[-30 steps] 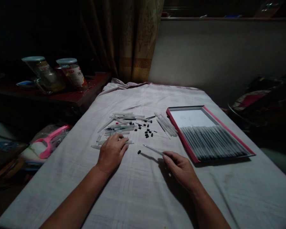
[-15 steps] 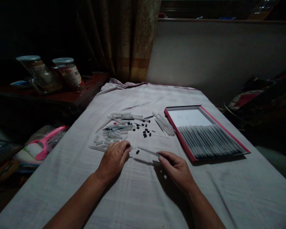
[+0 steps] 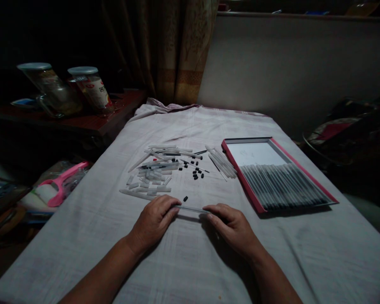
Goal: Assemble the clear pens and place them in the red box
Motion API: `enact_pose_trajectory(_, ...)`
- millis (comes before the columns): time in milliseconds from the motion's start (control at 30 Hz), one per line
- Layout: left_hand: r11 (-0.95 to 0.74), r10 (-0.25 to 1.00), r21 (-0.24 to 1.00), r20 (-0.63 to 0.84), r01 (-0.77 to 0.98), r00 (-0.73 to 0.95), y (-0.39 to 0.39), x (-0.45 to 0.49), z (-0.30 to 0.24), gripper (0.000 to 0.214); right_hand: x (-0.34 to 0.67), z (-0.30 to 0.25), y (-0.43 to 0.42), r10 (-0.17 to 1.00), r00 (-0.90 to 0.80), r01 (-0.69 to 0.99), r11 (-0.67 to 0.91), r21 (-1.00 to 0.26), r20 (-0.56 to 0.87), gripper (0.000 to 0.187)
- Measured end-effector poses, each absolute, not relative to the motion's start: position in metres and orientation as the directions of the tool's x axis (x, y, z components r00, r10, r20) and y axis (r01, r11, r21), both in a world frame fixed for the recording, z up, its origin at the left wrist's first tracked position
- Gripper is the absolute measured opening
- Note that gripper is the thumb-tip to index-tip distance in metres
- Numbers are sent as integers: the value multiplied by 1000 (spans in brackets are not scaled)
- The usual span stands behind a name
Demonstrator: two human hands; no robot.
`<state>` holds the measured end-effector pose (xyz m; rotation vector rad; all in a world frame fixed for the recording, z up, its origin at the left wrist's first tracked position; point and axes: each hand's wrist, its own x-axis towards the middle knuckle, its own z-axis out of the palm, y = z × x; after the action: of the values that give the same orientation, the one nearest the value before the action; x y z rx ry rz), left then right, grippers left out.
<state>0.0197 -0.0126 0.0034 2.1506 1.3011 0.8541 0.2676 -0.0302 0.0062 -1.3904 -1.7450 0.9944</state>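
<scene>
Left of the red-walled box [image 3: 248, 190], I watch a clear pen [image 3: 193, 209] stretch crosswise between two hands, the left hand [image 3: 155, 215] clamped on one side, the right hand [image 3: 232, 221], nearer the box, on the other.

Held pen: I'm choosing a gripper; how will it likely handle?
The pen spans straight between left hand and right hand, so it's probably stiff. Its slim body suggests little weight. Looking smooth and slender, it may roll if set down.
</scene>
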Motion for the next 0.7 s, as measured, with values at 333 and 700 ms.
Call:
enact_pose_trajectory(333, -344, 915, 796, 164, 498, 369, -17, 23, -1, 17, 263, 13, -32, 913, -407, 579, 249, -776, -11, 27)
enact_pose_trajectory(700, -275, 934, 854, 129, 442, 332, -11, 23, -1, 16, 254, 12, -33, 927, -375, 593, 256, -763, 20, 27)
